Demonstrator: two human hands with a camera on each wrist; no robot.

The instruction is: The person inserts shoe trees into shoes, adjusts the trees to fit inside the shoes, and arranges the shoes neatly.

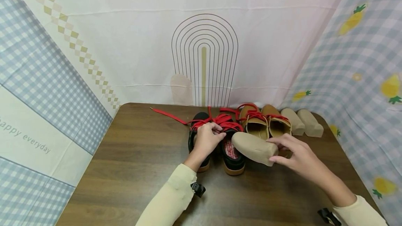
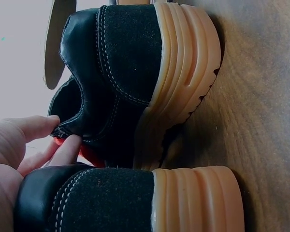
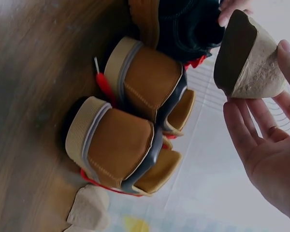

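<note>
A pair of black shoes with red laces stands mid-table, with the left shoe (image 1: 204, 167) partly behind my left hand (image 1: 205, 140). That hand pinches the edge of the opening of the right black shoe (image 2: 125, 58) between thumb and fingers, near the red laces (image 1: 230, 125). My right hand (image 1: 293, 152) grips a beige molded shoe insert (image 1: 252, 146) by its blunt end. The insert's rounded end points left, above the opening of the right black shoe, whose patterned red-and-white insole (image 1: 230, 148) shows.
To the right stand two tan shoes (image 3: 121, 150) with red laces. Two more beige inserts (image 1: 309, 123) lie beyond them at the table's back right corner. One loose lace (image 1: 169, 115) stretches left over the wooden table (image 1: 132, 170). Fabric hangs behind and at both sides.
</note>
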